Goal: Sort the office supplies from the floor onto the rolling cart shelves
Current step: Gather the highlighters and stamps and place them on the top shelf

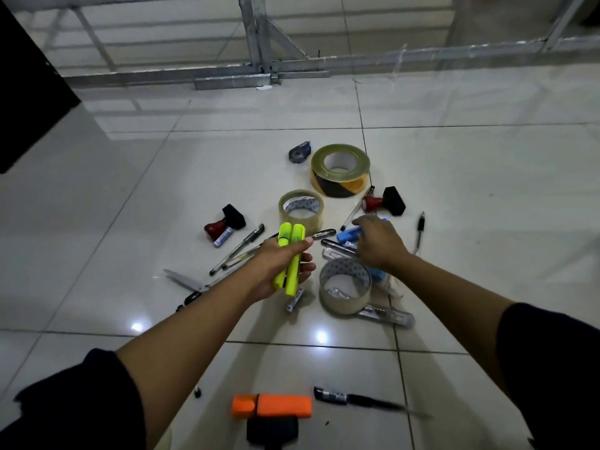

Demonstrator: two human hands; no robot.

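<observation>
My left hand (pixel 281 267) grips two yellow highlighters (pixel 290 258), raised above floor (pixel 130 196). My right hand (pixel 376 243) down on supply pile, fingers curled over blue stapler (pixel 349 234); grip unclear. Clear tape roll (pixel 344 286) just below right wrist.

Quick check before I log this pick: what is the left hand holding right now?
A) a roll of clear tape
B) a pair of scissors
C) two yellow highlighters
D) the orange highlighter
C: the left hand grips two yellow highlighters side by side above the pile, while the orange highlighter lies on the floor tiles nearer the camera.
</observation>
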